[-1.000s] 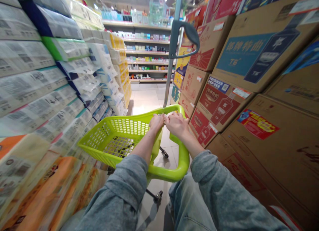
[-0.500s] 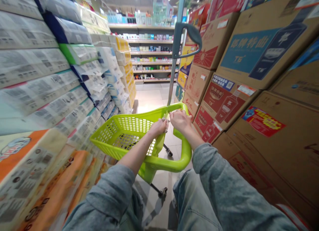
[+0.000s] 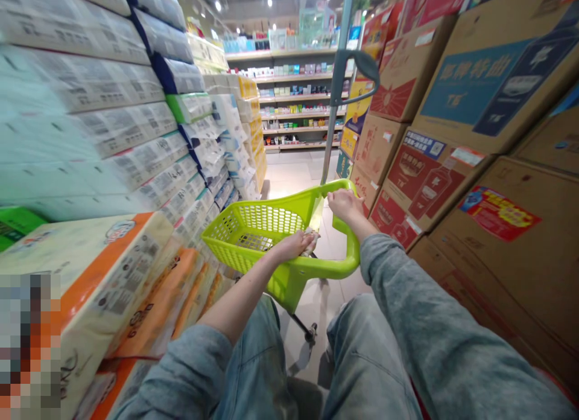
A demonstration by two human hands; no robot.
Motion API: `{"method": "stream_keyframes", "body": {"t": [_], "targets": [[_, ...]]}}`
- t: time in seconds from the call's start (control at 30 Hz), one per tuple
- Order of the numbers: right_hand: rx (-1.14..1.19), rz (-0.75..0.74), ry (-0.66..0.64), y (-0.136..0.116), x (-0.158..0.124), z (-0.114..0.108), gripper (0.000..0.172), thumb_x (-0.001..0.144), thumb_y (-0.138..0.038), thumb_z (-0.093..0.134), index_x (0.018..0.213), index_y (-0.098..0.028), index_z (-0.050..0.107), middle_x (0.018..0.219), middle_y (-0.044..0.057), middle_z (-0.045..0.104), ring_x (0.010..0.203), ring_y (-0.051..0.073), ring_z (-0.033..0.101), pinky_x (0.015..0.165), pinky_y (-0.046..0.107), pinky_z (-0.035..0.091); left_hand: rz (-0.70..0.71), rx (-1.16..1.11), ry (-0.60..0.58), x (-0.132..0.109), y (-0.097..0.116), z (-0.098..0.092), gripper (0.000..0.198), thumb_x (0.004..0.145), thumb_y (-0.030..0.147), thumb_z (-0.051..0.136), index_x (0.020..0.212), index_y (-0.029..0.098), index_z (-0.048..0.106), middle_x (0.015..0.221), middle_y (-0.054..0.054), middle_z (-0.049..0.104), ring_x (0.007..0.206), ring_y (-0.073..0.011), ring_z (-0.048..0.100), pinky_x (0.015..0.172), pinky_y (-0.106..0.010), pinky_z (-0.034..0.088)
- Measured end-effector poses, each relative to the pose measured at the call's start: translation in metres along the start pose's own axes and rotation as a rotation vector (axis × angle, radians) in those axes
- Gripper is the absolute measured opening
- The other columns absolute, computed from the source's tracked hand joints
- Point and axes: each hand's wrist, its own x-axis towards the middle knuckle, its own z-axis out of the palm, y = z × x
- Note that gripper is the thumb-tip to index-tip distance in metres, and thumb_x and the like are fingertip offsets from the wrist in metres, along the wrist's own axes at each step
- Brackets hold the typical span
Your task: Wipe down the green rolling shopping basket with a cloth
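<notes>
A lime-green plastic shopping basket [image 3: 253, 227] on small wheels stands in a narrow store aisle, with a grey pull handle [image 3: 355, 70] rising on a pole behind it. My right hand [image 3: 346, 204] is closed on the basket's far rim near the pole. Lower down, my left hand [image 3: 296, 245] presses something pale, perhaps a cloth, against the near rim; its fingers are curled round it. Both forearms wear grey-blue sleeves. The basket looks empty inside.
Stacked packs of tissue paper [image 3: 113, 142] wall the left side, with orange-printed packs [image 3: 136, 287] low down. Cardboard cartons [image 3: 474, 136] are piled high on the right. Tiled floor [image 3: 294, 166] runs ahead to shelves of goods [image 3: 294, 94].
My left hand has slid from the far rim beside the right hand down to the near rim. The view has swung left, so the basket sits further right and higher.
</notes>
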Motion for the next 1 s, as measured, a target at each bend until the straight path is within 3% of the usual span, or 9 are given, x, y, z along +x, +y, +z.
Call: {"method": "stream_keyframes", "body": {"t": [0.1,0.43,0.67,0.83,1.0], "targets": [[0.007,-0.020,-0.007,0.003,0.000,-0.001,0.044,0.092,-0.038,0.032,0.098,-0.015,0.069,0.109,0.016,0.065,0.106,0.028,0.055,0.098,0.051,0.031,-0.014,-0.068,-0.011,-0.004,-0.003,0.003,0.036,0.091,0.046,0.038,0.093,0.019,0.062,0.096,-0.007,0.069,0.089,-0.0201,0.063,0.077,-0.027,0.048],[0.004,-0.082,-0.020,0.007,-0.001,-0.007,0.042,0.090,-0.039,0.036,0.091,-0.016,0.071,0.105,0.015,0.068,0.105,0.029,0.056,0.095,0.056,0.033,-0.096,-0.028,0.199,-0.008,0.001,0.006,0.034,0.089,0.048,0.042,0.078,0.018,0.055,0.081,-0.005,0.065,0.076,-0.0177,0.058,0.065,-0.026,0.042],[0.045,-0.045,-0.024,0.009,-0.004,-0.011,0.037,0.088,-0.041,0.040,0.092,-0.020,0.071,0.103,0.012,0.069,0.103,0.028,0.059,0.096,0.052,0.035,0.031,-0.170,0.359,-0.026,0.003,0.011,0.033,0.091,0.046,0.041,0.075,0.019,0.053,0.072,-0.002,0.060,0.069,-0.0157,0.055,0.065,-0.026,0.040],[0.041,-0.052,-0.025,0.014,-0.004,-0.014,0.035,0.087,-0.041,0.043,0.091,-0.021,0.071,0.103,0.011,0.069,0.104,0.029,0.059,0.096,0.053,0.036,0.163,-0.396,0.473,-0.036,0.003,0.022,0.033,0.091,0.048,0.039,0.084,0.019,0.054,0.079,-0.003,0.061,0.076,-0.0170,0.056,0.070,-0.028,0.042],[0.047,-0.070,-0.028,0.023,0.000,-0.013,0.035,0.089,-0.039,0.041,0.093,-0.021,0.071,0.106,0.012,0.069,0.103,0.028,0.059,0.097,0.054,0.035,0.156,-0.482,0.624,-0.039,0.009,0.030,0.032,0.093,0.047,0.036,0.083,0.020,0.051,0.078,-0.002,0.059,0.073,-0.0155,0.054,0.068,-0.027,0.040]]}}
